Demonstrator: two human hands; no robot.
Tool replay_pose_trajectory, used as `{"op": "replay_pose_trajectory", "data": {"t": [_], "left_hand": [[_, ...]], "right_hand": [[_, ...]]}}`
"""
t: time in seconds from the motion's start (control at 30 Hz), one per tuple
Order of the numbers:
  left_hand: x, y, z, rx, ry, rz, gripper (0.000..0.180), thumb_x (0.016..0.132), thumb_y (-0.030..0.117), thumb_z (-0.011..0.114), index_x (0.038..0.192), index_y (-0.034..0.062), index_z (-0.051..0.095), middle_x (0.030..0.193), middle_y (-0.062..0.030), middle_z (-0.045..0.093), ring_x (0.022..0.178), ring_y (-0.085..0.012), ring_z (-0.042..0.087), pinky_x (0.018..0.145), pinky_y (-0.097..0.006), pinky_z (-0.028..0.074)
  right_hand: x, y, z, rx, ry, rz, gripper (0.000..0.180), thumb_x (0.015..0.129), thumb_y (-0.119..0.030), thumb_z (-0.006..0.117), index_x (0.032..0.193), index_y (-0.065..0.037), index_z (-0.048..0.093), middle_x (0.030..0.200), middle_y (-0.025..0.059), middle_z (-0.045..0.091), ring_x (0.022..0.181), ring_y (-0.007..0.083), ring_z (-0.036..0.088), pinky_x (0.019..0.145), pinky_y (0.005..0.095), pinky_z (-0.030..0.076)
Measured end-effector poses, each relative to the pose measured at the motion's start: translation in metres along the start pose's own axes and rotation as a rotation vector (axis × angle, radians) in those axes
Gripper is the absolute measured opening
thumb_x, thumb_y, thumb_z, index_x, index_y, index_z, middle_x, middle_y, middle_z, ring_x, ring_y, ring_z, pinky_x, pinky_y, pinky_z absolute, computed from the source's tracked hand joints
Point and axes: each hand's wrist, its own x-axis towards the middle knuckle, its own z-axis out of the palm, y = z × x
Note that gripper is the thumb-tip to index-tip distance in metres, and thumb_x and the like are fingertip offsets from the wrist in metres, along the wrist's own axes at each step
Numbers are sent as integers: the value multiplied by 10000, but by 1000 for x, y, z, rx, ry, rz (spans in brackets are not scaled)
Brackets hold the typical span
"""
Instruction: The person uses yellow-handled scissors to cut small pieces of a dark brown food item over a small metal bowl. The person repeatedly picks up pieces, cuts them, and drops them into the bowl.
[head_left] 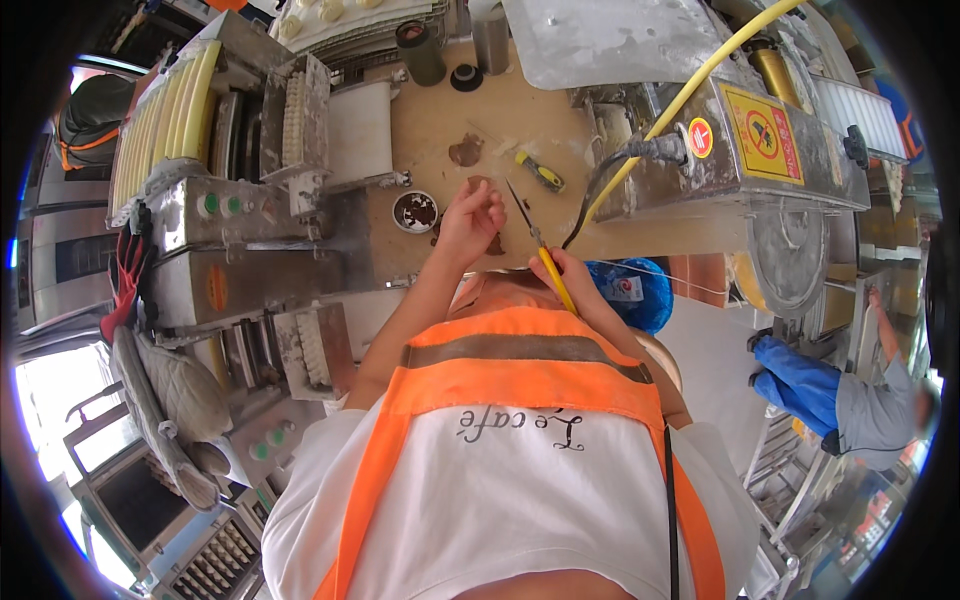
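My right hand (566, 272) is closed around the yellow handle of a thin screwdriver (530, 232), whose metal tip points up and left over the wooden worktop (440, 115). My left hand (470, 215) rests on the worktop just left of the tip. Its fingers are curled together over a small brown patch (481, 184), and I cannot make out whether they pinch anything. A small round dish of brown stuff (415, 211) sits just left of that hand. My white top and orange vest fill the lower middle.
A yellow-and-black tool (540, 172) and a brown smear (465, 150) lie on the worktop. Metal machines stand to the left (250, 210) and right (760, 150), the right one with a yellow hose (700, 75). Another person (880, 405) with blue gloves works at the far right.
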Motion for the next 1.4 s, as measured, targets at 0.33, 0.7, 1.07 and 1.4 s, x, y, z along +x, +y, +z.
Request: {"op": "replay_pose_trajectory", "data": {"t": [0.33,0.7,1.07,1.4], "left_hand": [[-13,16,23,-496,-564,-237,502,963,249,360,1414,114,184,501,43,376,420,-63,385,514,-217,332],[-15,19,29,-328,-493,-270,541,960,251,288,1423,76,71,412,14,385,295,-69,348,334,-180,271],[-16,30,37,123,-324,-263,733,900,542,320,1413,50,140,385,8,333,302,-50,246,338,-181,218],[-12,35,27,210,-290,-392,847,852,672,232,1387,16,224,469,3,414,368,-65,332,399,-184,279]], "right_hand": [[-9,-18,4,-239,89,-280,462,712,-434,706,777,-13,529,705,146,547,670,289,566,586,364,420],[-11,-18,0,-416,203,-367,486,689,-473,702,786,-29,531,727,133,546,677,331,561,572,390,426],[-21,-34,-6,-440,171,-288,491,698,-440,709,949,-42,570,780,117,577,723,302,574,624,358,450],[-25,-44,-7,-470,259,-358,477,681,-441,724,908,-38,607,744,119,588,699,301,591,609,352,462]]}}
